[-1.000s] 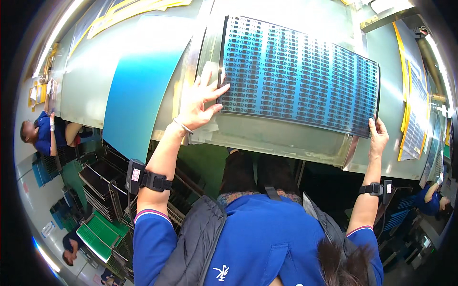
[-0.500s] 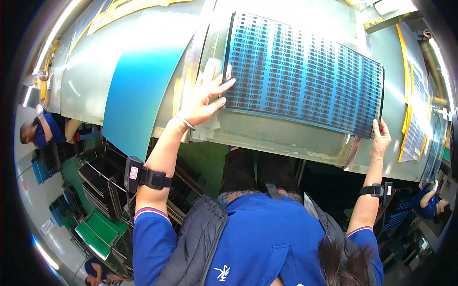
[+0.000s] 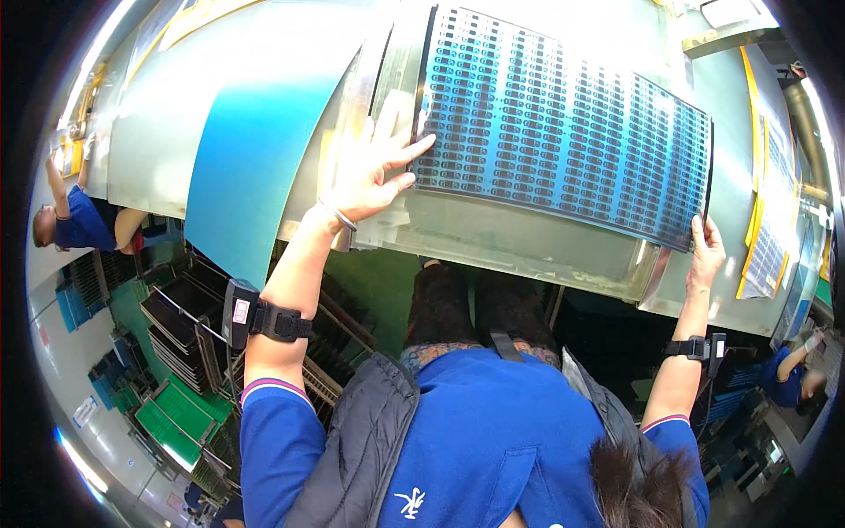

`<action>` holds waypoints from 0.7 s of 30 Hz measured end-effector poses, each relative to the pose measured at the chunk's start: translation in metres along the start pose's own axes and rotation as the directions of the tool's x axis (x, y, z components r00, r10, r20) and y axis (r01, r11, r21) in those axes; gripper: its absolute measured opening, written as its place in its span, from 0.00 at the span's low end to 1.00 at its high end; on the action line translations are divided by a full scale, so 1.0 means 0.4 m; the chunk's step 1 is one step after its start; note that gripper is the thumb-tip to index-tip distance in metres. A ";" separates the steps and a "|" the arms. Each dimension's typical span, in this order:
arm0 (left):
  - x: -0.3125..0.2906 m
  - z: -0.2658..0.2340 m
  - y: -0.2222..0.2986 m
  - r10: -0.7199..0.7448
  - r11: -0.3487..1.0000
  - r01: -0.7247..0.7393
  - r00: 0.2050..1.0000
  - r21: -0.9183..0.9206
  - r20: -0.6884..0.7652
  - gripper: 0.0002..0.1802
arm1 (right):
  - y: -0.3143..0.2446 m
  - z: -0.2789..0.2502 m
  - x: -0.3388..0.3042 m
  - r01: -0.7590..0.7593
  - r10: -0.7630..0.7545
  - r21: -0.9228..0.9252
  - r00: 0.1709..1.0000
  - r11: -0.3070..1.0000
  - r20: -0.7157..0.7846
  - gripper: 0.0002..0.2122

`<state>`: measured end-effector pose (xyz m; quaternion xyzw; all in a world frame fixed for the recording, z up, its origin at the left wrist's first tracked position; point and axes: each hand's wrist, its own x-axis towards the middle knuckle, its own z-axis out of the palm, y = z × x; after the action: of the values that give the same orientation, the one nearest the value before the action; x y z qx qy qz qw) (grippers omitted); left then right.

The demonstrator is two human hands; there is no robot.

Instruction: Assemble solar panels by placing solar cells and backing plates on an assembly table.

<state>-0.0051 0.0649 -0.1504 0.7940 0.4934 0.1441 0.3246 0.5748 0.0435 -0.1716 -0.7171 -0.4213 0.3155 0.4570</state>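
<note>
A blue panel with rows of small dark repeated patterns, which looks like a circuit board sheet, lies on a pale work table in front of me. At its left edge rests my left hand, fingers spread and the index fingertip touching the panel's surface. My right hand pinches the near right corner, thumb on top and the other fingers partly hidden around the edge. Left of my left hand, a plain blue sheet lies on the table and reaches past its front edge.
Yellow-edged patterned sheets lie at the right. A metal bar juts in at the far right. Below the table's left side stand racks of dark panels and a green rack. Co-workers are at both sides.
The panel and both hands appear slightly higher in view, with the hands still at the same edges. At the left, a co-worker's arms have shifted.
</note>
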 end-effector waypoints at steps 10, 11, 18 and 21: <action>0.010 -0.006 0.016 -0.039 0.995 0.039 0.999 0.091 -0.010 0.35 | 0.000 0.003 0.011 0.000 0.000 0.000 1.000 1.000 -0.005 0.14; 0.010 -0.011 0.019 -0.035 0.984 0.042 0.998 0.174 -0.043 0.35 | -0.007 0.008 0.012 -0.002 0.002 -0.005 1.000 1.000 -0.005 0.14; 0.052 -0.009 0.040 -0.049 0.977 0.032 0.996 0.209 0.080 0.38 | -0.081 -0.095 0.012 -0.153 0.136 0.057 0.962 0.987 0.235 0.18; 0.008 0.003 0.019 -0.024 0.978 0.027 1.000 0.207 -0.015 0.37 | -0.200 -0.069 0.047 -0.406 0.180 0.339 0.824 0.849 0.536 0.33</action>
<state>0.0023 0.0649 -0.1465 0.8160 0.5180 0.0929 0.2390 0.5811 0.0678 -0.0885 -0.5501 -0.3214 0.6396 0.4302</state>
